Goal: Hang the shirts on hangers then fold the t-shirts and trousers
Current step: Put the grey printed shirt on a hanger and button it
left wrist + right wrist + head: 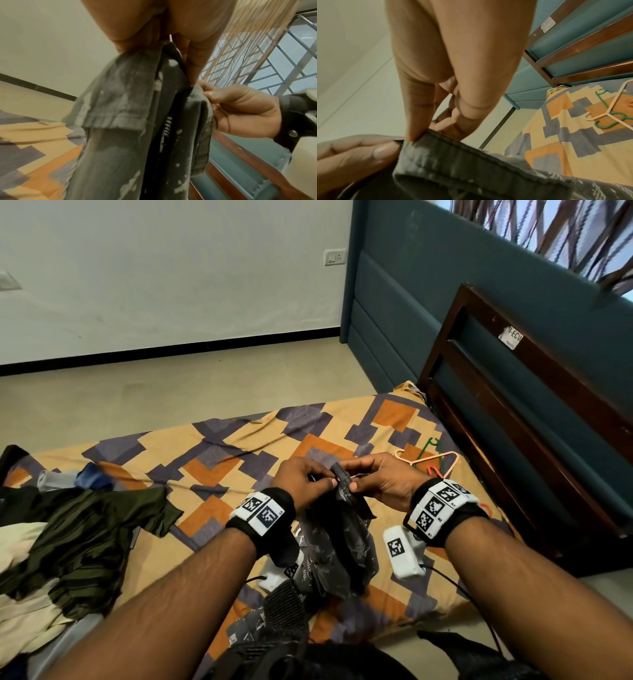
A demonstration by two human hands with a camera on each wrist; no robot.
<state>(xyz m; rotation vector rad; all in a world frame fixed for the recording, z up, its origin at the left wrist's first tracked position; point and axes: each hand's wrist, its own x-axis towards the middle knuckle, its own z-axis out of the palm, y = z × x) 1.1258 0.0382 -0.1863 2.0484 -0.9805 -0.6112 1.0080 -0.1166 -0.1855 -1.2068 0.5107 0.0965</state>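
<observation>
A dark grey printed shirt [346,529] hangs from both my hands above the bed. My left hand [308,479] pinches its top edge from the left, and my right hand [373,477] pinches the same edge from the right, thumbs almost meeting. In the left wrist view the shirt [123,108] drops below my fingers, with my right hand [240,112] gripping its folded edge. In the right wrist view my right fingers [414,121] hold the stitched hem [462,155]. Pink and green hangers [433,458] lie on the bed behind my right hand.
An olive green garment [78,542] and a cream one [24,546] lie heaped on the bed's left side, with blue clothes [92,475] behind. The patterned bedsheet [239,446] covers the mattress. A dark wooden headboard [534,412] stands on the right.
</observation>
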